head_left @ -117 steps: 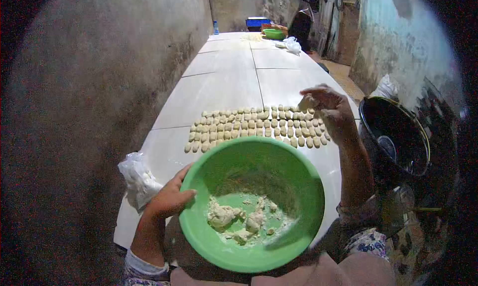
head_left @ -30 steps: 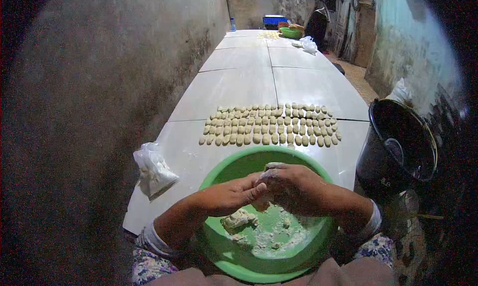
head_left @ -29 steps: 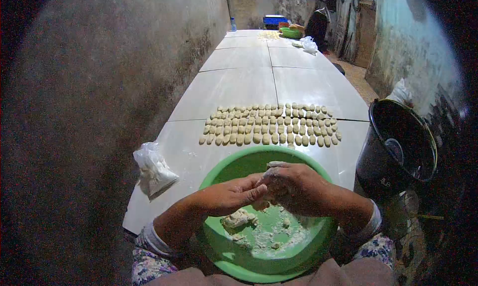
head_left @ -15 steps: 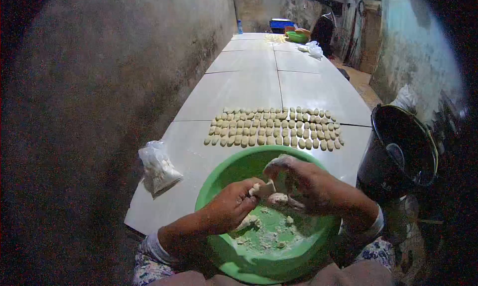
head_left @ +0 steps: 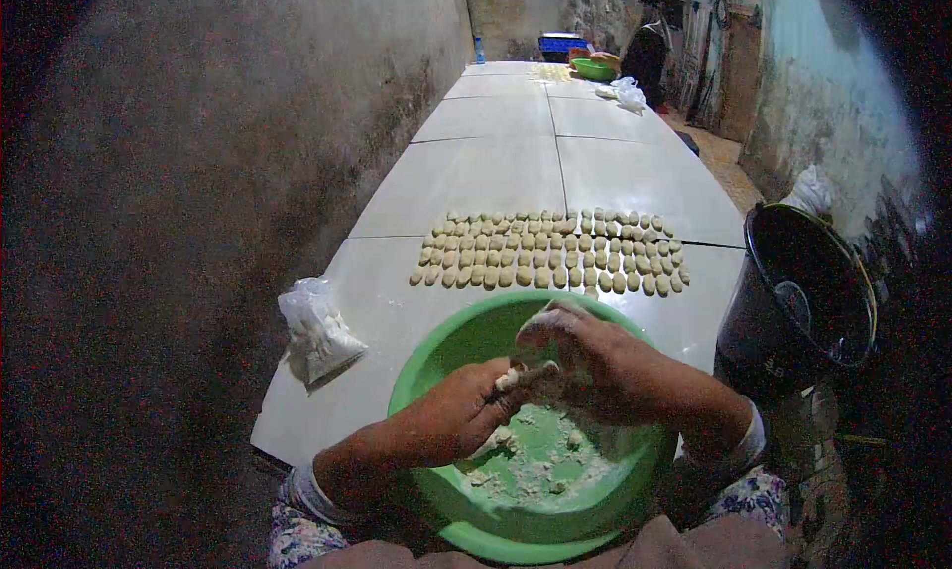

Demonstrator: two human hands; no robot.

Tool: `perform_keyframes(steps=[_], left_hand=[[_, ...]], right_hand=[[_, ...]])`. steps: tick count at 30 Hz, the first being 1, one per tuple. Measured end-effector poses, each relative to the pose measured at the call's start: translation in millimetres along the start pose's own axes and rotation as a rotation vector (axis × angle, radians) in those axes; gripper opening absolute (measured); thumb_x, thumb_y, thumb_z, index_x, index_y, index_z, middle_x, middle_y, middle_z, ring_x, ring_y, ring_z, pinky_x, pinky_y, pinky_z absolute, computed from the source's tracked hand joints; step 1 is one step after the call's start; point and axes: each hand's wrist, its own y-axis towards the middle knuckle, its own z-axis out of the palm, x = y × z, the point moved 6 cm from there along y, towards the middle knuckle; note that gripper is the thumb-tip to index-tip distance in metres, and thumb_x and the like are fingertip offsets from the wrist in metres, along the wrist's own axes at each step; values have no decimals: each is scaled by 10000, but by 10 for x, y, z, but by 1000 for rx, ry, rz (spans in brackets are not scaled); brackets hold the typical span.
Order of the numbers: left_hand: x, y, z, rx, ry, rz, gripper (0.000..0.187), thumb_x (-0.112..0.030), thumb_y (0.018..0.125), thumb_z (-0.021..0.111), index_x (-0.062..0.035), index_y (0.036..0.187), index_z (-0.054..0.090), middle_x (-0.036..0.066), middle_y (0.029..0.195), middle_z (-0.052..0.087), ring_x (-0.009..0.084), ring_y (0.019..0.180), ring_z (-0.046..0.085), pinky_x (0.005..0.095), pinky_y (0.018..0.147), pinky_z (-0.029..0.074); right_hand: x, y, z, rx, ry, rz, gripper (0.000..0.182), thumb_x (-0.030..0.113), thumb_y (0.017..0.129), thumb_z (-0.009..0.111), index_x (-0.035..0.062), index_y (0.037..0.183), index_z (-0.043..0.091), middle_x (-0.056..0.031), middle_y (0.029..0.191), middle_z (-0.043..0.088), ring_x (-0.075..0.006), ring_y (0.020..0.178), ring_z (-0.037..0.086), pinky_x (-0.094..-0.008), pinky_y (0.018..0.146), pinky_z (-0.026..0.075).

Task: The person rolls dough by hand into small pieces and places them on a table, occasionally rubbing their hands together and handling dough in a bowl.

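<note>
My left hand (head_left: pixel 458 410) is closed around a small lump of pale dough (head_left: pixel 510 379), which shows at the fingertips. Facing it, my right hand (head_left: pixel 605 356) is held with floury fingers stretched forward and curved over the left fingertips. Its palm side is in shadow, and I cannot see whether dough touches it. Both hands are above a large green basin (head_left: pixel 436 346). Loose flour and dough crumbs (head_left: pixel 545 460) lie on the basin's bottom.
Rows of small oval dough pieces (head_left: pixel 535 257) lie on the white tiled table (head_left: pixel 476 182) beyond the basin. A plastic bag of white powder (head_left: pixel 322 336) sits left. A black bucket (head_left: pixel 759 316) stands right. Another green basin (head_left: pixel 595 70) and a blue crate (head_left: pixel 562 46) are far off.
My right hand has come nearer to the left fingertips, and its fingers have tilted over them. The left hand still holds the dough, with less of it showing. The view has shifted slightly.
</note>
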Motion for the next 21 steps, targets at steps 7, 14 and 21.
perform_keyframes(steps=[7,14,21], left_hand=[[-55,-6,39,124,-146,-6,251,-151,861,383,-16,1031,507,139,962,566,230,886,532,348,830,411],[-231,-9,95,104,29,185,302,-245,906,417,-19,1079,519,150,955,597,251,901,582,351,785,444],[-89,-23,23,86,74,62,265,-276,911,430,-18,934,483,156,752,531,290,702,533,387,664,427]], right_hand=[[55,22,123,200,-38,-98,346,30,788,539,36,1130,487,-187,1127,509,-396,927,569,-439,841,482],[125,-87,174,38,-316,-146,376,-49,657,580,54,1018,559,-112,979,562,-355,929,562,-395,766,495],[-158,-21,50,31,521,273,238,217,888,552,12,1006,536,-145,886,589,-175,819,579,-328,736,470]])
